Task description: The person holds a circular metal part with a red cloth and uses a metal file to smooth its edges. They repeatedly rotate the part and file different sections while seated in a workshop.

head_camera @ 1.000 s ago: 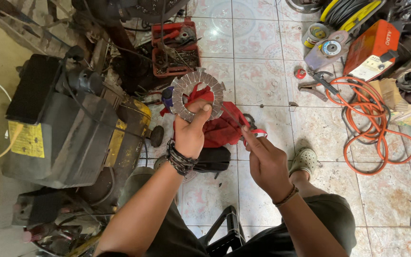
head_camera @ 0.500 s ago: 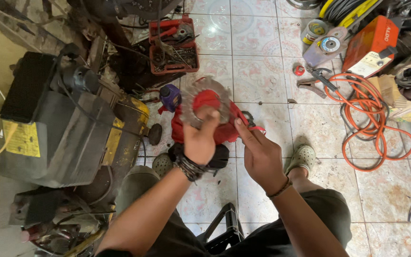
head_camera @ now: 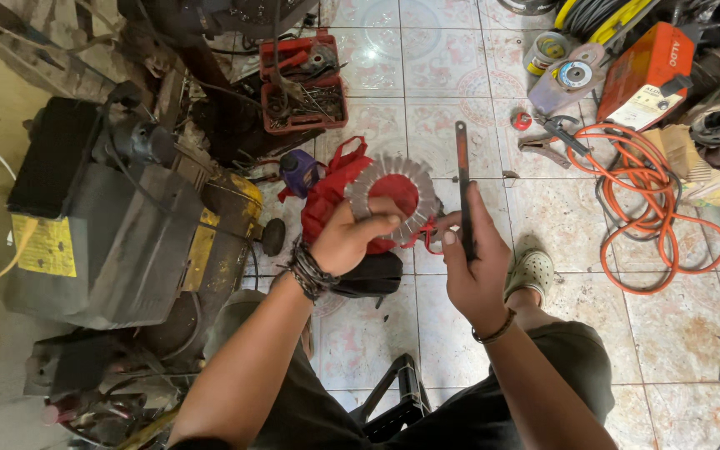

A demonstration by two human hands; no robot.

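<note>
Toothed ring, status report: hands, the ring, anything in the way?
Left hand grips toothed ring. Right hand holds thin metal bar upright beside it. Red bag underneath, nothing between.

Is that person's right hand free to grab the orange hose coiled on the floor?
Probably not as things stand: the right hand is already closed around a thin dark metal bar, and the orange hose lies apart, farther to the right. The tiled floor between looks unobstructed.
</note>
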